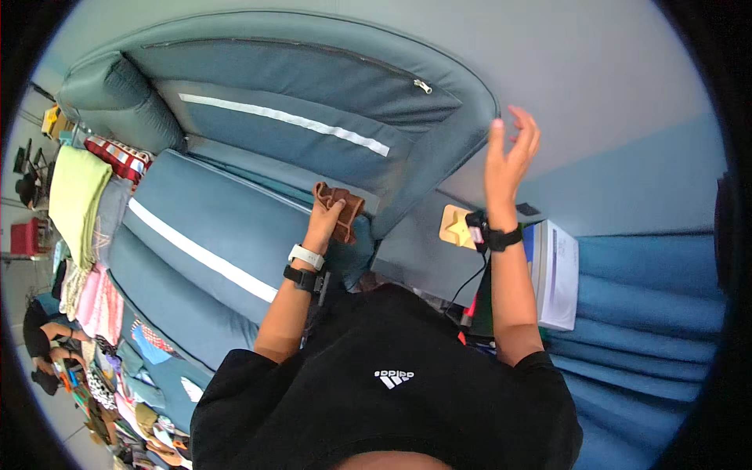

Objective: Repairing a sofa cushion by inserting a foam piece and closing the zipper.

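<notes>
My left hand (325, 223) is closed around a brown, crumpled leather-like piece (342, 210), over the right end of the blue-grey sofa seat (235, 204). Its exact kind I cannot make out. My right hand (511, 153) is raised at the sofa's right end, with fingers apart and nothing in them. The curved sofa back (305, 82) lies ahead, bearing a white strip and a long zipper with a metal pull (423, 86). Beneath my right wrist is a beige square plaque with a yellow star (460, 227).
A grey side surface (419, 251) adjoins the sofa's right end. A white box (558, 274) stands beside my right forearm, before a blue curtain (642, 305). A green folded cloth (78, 200) and several heaped fabrics lie to the left, with another person (47, 337) beyond.
</notes>
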A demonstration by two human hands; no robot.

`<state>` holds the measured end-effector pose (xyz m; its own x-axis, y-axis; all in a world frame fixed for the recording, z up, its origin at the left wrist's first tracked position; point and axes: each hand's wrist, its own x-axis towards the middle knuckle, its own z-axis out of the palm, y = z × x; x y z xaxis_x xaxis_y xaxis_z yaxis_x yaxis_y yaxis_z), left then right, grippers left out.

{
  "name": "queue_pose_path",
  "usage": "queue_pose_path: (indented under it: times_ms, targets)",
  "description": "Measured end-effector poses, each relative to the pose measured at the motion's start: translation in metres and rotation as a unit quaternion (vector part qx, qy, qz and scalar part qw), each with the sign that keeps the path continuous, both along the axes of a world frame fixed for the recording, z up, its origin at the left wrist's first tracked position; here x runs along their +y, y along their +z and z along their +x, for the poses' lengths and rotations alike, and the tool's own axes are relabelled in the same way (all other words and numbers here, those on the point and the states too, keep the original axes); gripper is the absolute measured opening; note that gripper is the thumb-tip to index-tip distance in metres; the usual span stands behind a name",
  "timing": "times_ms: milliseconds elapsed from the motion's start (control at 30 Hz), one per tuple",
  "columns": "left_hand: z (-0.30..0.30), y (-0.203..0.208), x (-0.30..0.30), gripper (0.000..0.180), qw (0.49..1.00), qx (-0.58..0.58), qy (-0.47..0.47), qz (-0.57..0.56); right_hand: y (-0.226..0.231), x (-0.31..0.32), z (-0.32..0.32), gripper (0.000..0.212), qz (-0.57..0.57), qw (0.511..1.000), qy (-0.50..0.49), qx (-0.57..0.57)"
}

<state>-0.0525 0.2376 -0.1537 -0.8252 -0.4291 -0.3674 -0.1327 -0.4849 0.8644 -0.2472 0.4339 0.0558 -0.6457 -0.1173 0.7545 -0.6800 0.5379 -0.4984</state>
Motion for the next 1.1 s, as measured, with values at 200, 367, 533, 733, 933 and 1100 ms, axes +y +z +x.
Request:
queue_pose_path:
  times_ms: [200,367,533,733,933,1100]
  targets:
    - [-0.084,0.009,0.015,0.044,0.983,0.117,0.025,-0.138,-0.025,-0.021,-0.069,0.044,-0.1,0.983,0.064,-0.138]
    - [-0.166,0.071,0.045,0.042,0.918,0.165,-0.06,-0.356,-0.023,-0.034,-0.055,0.05,-0.086,0.987,0.028,-0.131]
    - [-0.199,0.144,0.079,0.03,0.864,0.159,0.005,-0.477,-0.03,-0.03,-0.062,0.048,-0.075,0.988,0.024,-0.13]
    - [-0.203,0.104,0.071,0.036,0.814,0.179,-0.015,-0.553,-0.021,-0.036,-0.057,0.046,-0.079,0.987,0.009,-0.14]
    - [-0.168,-0.049,0.065,0.027,0.815,-0.066,-0.21,-0.537,-0.023,-0.04,-0.052,0.046,-0.057,0.991,-0.023,-0.123]
    - [-0.15,-0.055,0.081,0.028,0.819,-0.171,-0.224,-0.499,-0.021,-0.036,-0.05,0.045,-0.061,0.99,-0.02,-0.123]
